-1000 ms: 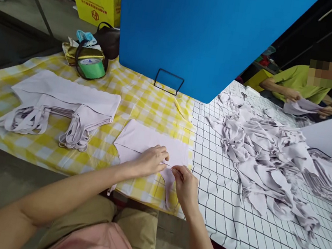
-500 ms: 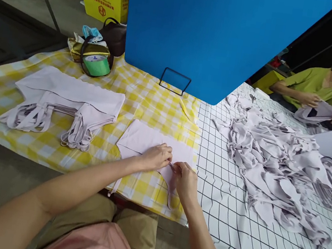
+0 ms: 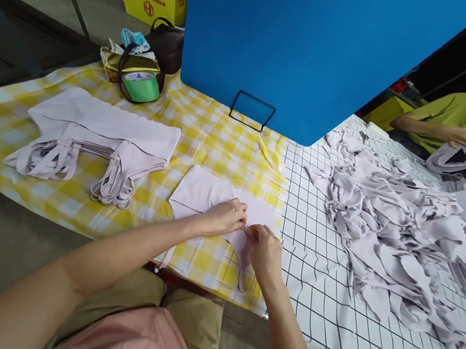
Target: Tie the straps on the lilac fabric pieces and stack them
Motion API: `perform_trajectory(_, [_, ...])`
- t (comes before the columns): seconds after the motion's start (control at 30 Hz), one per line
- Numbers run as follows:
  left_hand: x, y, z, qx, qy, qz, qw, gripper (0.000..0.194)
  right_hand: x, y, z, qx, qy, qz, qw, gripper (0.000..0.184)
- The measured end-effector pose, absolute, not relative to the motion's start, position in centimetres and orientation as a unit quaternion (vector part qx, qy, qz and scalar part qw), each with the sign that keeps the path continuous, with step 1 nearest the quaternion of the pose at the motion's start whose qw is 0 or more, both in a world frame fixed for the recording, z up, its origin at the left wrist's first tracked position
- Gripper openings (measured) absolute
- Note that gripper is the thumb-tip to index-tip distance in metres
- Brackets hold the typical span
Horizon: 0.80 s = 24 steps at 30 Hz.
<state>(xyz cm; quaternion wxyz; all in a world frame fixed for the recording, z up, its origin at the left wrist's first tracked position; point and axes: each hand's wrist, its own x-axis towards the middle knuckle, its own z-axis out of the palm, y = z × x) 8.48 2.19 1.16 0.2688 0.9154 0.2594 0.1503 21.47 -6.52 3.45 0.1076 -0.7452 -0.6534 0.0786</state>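
Note:
A pale lilac garment (image 3: 206,193) lies flat on the yellow checked cloth (image 3: 220,143) at the table's near edge. My left hand (image 3: 226,217) rests on it with the fingers curled and pinching the fabric at its right side. My right hand (image 3: 265,254) meets it there, fingertips pinched on the same spot of the garment. A strap of the garment hangs over the table edge below my right hand.
A stack of folded lilac garments (image 3: 99,134) lies to the left. A heap of loose lilac garments (image 3: 388,221) covers the white grid cloth (image 3: 325,316) on the right. A blue board (image 3: 313,46) stands behind, with green tape (image 3: 141,86) and bags at its left. Another person (image 3: 455,123) handles fabric at far right.
Both hands stay pinched together on the garment, with the right hand drawn slightly closer to the left. The view has shifted a little.

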Motion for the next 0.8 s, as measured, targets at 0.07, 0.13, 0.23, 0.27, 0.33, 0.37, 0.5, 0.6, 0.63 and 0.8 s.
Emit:
perform_trajectory(0.07, [8.5,2.25,0.93,0.916,0.254,0.158,0.267,0.014,21.33,-6.38,3.52,-0.745,-0.655,0.076,0.098,0.021])
perform_trajectory(0.13, [8.51,2.3,0.8,0.917,0.25,0.16,0.267,0.014,21.24,-6.24,3.59,-0.745,-0.657,0.075,0.089,0.022])
perform_trajectory(0.23, [8.52,2.36,0.82,0.917,0.251,0.155,0.27,0.013,21.29,-6.08,3.68,-0.743,-0.661,0.076,0.076,0.022])
perform_trajectory(0.27, [8.51,2.37,0.86,0.916,0.253,0.153,0.273,0.012,21.36,-6.06,3.69,-0.743,-0.661,0.076,0.073,0.022])
perform_trajectory(0.33, [8.5,2.39,0.92,0.914,0.255,0.152,0.277,0.012,21.52,-6.04,3.69,-0.743,-0.661,0.076,0.068,0.023])
perform_trajectory(0.37, [8.5,2.39,0.93,0.913,0.255,0.153,0.278,0.012,21.59,-6.05,3.67,-0.743,-0.661,0.076,0.066,0.023])
perform_trajectory(0.5, [8.52,2.36,0.87,0.913,0.254,0.157,0.277,0.013,21.71,-6.04,3.58,-0.741,-0.664,0.071,0.066,0.024])
perform_trajectory(0.6, [8.54,2.36,0.89,0.913,0.256,0.154,0.279,0.014,21.6,-5.99,3.55,-0.739,-0.667,0.065,0.072,0.024])
perform_trajectory(0.63, [8.54,2.37,0.94,0.913,0.256,0.153,0.28,0.014,21.53,-5.97,3.55,-0.739,-0.667,0.063,0.073,0.024])
perform_trajectory(0.8, [8.49,2.34,1.22,0.915,0.254,0.147,0.276,0.015,20.93,-5.93,3.4,-0.74,-0.666,0.051,0.083,0.023])
